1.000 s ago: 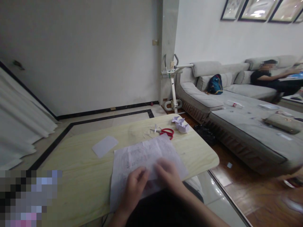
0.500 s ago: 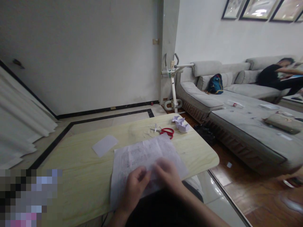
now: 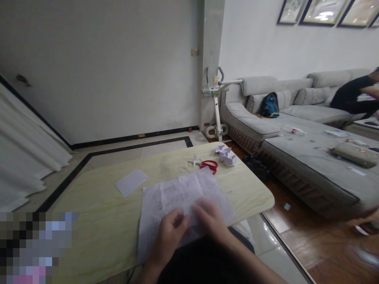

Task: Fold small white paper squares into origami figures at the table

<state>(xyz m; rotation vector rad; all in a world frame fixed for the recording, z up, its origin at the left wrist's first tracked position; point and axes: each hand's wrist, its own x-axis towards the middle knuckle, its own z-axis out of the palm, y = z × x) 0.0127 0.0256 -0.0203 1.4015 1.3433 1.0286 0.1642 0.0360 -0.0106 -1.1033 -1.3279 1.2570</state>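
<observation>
Head view: both hands meet at the near edge of a creased sheet [image 3: 180, 195] that lies flat on the pale wood surface [image 3: 97, 221], its near edge at the surface's rim, just in front of the person's body. The left hand [image 3: 168, 238] is curled, its fingertips bent down onto the paper, and seems to pinch a small bit of it. The right hand [image 3: 211, 219] lies over the sheet just beside the left, fingers bent and close together; it is blurred, so whether it grips the paper or only presses on it I cannot tell. Working low at the near edge probably lets the surface bear the sheet while the fingers handle it.

The sheet is white, wrinkled with old fold lines, and shows faint print or writing too small to read. It sits askew, one corner pointing away towards red scissors [image 3: 209, 165].

Just beyond the scissors sits a folded paper piece [image 3: 226, 156]. A small blank slip [image 3: 131, 182] lies apart to the left. Another person [image 3: 353, 96] sits on the sofa [image 3: 310, 157] far right.
</observation>
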